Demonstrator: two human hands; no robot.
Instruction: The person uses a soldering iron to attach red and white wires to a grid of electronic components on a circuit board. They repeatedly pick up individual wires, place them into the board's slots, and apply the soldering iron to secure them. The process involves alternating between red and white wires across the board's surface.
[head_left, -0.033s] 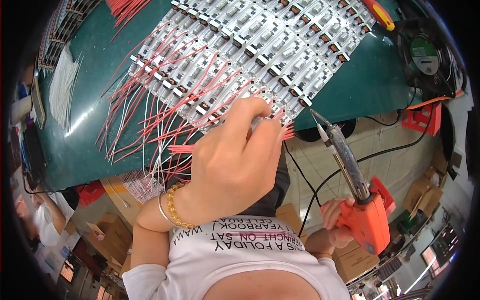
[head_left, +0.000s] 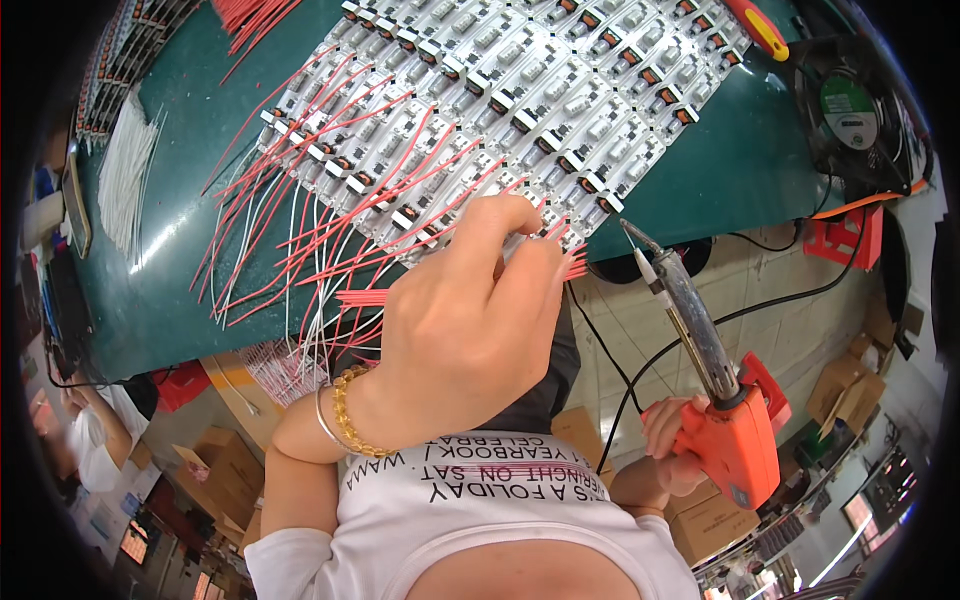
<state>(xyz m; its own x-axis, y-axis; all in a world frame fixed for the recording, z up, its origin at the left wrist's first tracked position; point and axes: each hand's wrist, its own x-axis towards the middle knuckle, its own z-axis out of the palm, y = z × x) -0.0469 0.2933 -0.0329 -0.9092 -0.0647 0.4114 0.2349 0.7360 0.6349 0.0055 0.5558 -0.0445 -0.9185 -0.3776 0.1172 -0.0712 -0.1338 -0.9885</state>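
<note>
My left hand [head_left: 465, 315] is closed round a bundle of red wires [head_left: 362, 298], whose ends stick out on both sides of it. Its thumb and forefinger are pinched over the near corner of a panel of small white circuit boards [head_left: 585, 105]. Along the panel's near left side, red and white wires [head_left: 285, 215] trail from the boards over the table edge. My right hand [head_left: 665, 440] grips an orange-red soldering gun [head_left: 735, 445] below the table edge. Just right of the panel's near corner is its pointed tip, apart from the boards. What the left fingertips touch is partly hidden.
The green table [head_left: 210, 160] bears a bunch of white wires [head_left: 127, 180], more red wires [head_left: 248, 20] and stacked boards [head_left: 125, 60] at left. At right are a black fan [head_left: 850, 110] and a red-yellow handled tool [head_left: 765, 30]. A black cable [head_left: 760, 308] hangs below.
</note>
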